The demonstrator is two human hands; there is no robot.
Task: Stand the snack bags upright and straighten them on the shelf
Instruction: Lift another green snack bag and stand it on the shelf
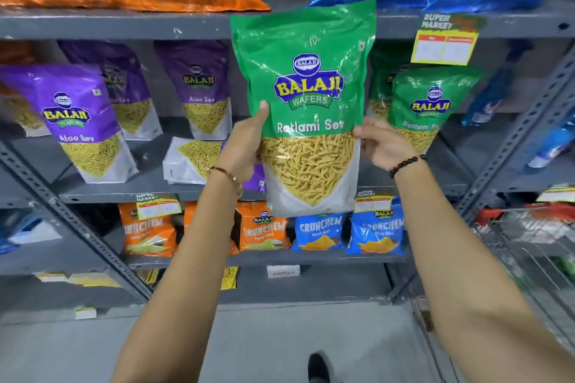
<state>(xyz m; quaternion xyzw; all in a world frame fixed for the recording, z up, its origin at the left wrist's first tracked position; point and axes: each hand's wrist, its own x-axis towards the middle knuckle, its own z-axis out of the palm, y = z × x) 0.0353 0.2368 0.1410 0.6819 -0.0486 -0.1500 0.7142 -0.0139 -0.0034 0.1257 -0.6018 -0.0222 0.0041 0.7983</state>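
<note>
Left hand (pixel 245 146) & right hand (pixel 384 141) grip big green plastic sev bag (pixel 306 96) by its sides, off grey metal shelf (pixel 149 186); best set base flat, label fwd, beside right-hand green bags (pixel 431 112).

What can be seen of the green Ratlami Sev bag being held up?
The green Ratlami Sev bag is a glossy plastic pouch, green above, white at the base, with a clear window showing thin yellow sev strands. It is upright, facing the camera, lifted in front of the shelf. The left hand and right hand each grip a side edge.
</note>
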